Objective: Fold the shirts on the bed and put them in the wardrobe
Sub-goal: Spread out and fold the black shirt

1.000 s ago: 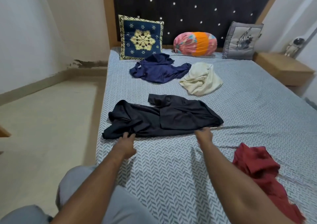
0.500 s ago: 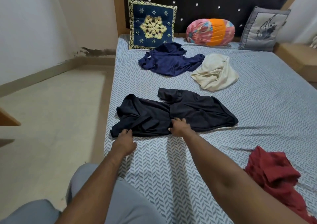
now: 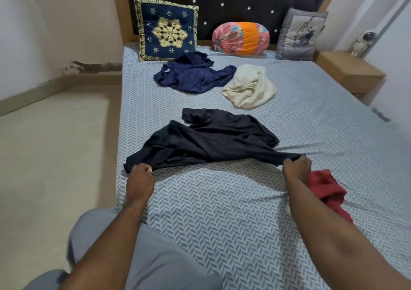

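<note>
At the bed's near edge: your left hand (image 3: 140,174) and right hand (image 3: 297,167) each pinch the black shirt (image 3: 211,140) hem, stretched across the bed (image 3: 222,212). Risk: uneven pull bunches fabric, skewing the fold.

A: What does the person wear?
B: Grey legwear (image 3: 155,256), plain, smooth and light in shade. Trousers or shorts, I cannot tell which.
A: And the arms?
B: The left forearm (image 3: 106,245) and right forearm (image 3: 333,234) are bare up to the frame's edge. The left hand (image 3: 140,174) and right hand (image 3: 297,167) are bare too.
A: Any marks on the cloth?
B: A darker smear low on the left, too blurred to read
</note>
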